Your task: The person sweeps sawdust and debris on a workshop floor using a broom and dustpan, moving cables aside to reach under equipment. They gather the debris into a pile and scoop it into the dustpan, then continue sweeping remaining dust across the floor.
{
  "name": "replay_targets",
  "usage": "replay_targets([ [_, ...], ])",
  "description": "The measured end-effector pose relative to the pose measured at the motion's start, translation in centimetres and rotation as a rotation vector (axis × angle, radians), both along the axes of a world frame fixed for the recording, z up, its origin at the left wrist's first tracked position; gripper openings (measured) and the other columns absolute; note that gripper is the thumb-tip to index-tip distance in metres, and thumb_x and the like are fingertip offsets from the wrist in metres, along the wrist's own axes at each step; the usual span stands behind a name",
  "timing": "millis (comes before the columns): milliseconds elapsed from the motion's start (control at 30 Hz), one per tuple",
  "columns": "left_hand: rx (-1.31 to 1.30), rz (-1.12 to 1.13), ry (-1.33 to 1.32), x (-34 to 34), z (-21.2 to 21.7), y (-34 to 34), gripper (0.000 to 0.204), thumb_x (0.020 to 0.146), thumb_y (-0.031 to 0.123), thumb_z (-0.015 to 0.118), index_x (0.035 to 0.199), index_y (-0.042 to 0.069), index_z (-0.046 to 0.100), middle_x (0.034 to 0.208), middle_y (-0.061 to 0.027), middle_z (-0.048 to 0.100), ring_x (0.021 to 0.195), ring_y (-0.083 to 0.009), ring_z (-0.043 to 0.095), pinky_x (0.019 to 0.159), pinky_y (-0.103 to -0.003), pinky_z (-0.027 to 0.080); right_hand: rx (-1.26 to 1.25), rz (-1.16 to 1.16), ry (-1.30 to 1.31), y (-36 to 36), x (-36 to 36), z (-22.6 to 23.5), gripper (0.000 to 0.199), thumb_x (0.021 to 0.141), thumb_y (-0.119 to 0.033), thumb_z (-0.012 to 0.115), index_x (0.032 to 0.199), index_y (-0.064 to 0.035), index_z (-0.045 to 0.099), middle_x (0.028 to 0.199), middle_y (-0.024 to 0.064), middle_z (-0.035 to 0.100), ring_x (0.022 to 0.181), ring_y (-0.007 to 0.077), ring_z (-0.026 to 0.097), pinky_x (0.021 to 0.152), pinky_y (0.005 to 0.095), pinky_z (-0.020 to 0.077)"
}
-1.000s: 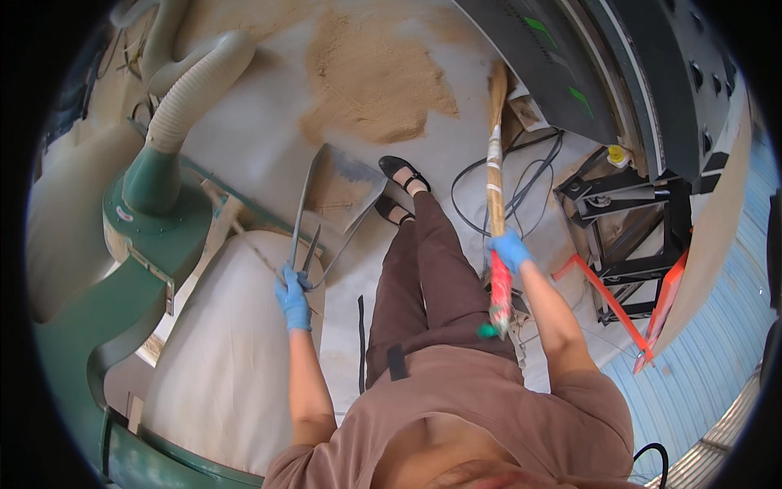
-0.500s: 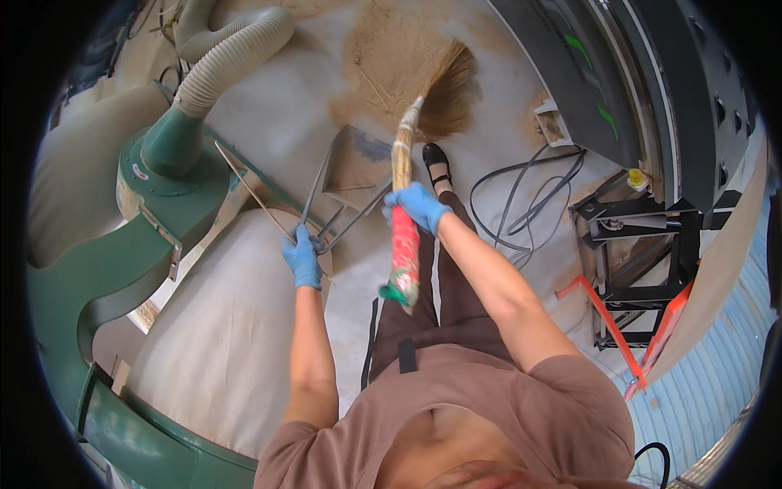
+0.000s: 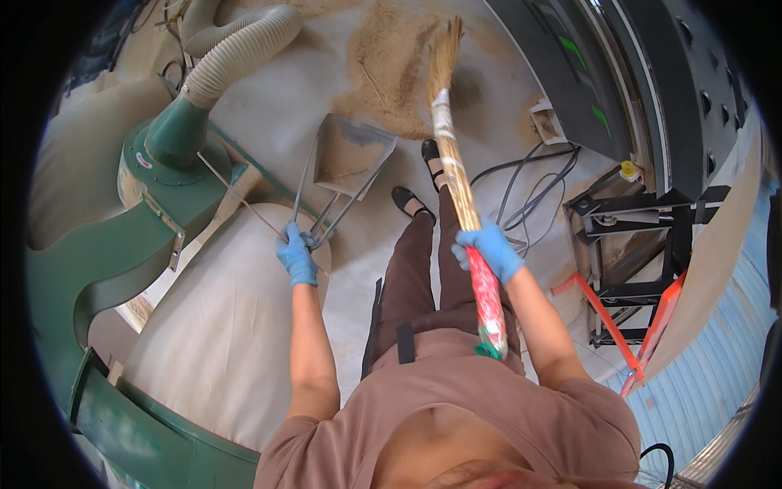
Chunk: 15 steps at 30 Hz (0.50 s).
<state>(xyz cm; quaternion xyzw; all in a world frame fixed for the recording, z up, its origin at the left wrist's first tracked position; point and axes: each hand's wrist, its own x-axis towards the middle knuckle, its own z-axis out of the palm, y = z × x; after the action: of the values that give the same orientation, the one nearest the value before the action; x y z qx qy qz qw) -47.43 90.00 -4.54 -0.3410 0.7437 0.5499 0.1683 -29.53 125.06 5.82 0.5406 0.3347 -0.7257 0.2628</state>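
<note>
My right hand [image 3: 489,248], in a blue glove, is wrapped round the handle of a straw broom [image 3: 458,175], at the top of its red-wrapped part. The broom points away from me, its bristles above the floor by a heap of sawdust [image 3: 391,69]. My left hand [image 3: 298,254], also gloved in blue, is closed on the metal rods of a dustpan [image 3: 352,156]. Some sawdust lies in the pan, left of my feet. A thin stick [image 3: 236,191] also runs into the left hand and sticks out toward the upper left.
On the left stands a green machine [image 3: 175,155] with a ribbed hose [image 3: 244,53] and large pale bags [image 3: 212,326]. Black cables [image 3: 529,196] loop over the floor at right. Beyond them are a dark machine [image 3: 586,81] and a black metal frame with orange bars [image 3: 603,318].
The broom has swung to the right and stands more upright, its bristles farther from me. The dustpan has shifted slightly and turned. My second foot has come into view.
</note>
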Motion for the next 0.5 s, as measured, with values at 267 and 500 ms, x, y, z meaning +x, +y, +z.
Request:
replay_targets([
  [267,-0.011,-0.045,-0.018,1.5,0.8,-2.7,0.024,0.097,0.022,0.061,0.106,0.001,0.056,0.070,-0.0087,0.059,0.049,-0.0140,0.053,0.047,-0.032,0.049,-0.128,-0.118,-0.207,-7.1,4.2,-1.9,0.018,0.089,-0.007,0.061,0.104,-0.0003,0.053,0.076,0.0139,0.063,0.061,0.0251,0.063,0.056,0.0384,0.0558],
  [500,-0.008,0.051,-0.004,2.5,1.3,-3.7,0.021,0.096,0.021,0.061,0.105,0.001,0.057,0.068,-0.0082,0.058,0.048,-0.0147,0.053,0.044,-0.032,0.047,-0.344,-0.343,0.026,-16.5,-9.9,-12.0,0.018,0.088,-0.013,0.062,0.102,-0.0021,0.057,0.086,0.0135,0.066,0.073,0.0256,0.066,0.068,0.0416,0.0580],
])
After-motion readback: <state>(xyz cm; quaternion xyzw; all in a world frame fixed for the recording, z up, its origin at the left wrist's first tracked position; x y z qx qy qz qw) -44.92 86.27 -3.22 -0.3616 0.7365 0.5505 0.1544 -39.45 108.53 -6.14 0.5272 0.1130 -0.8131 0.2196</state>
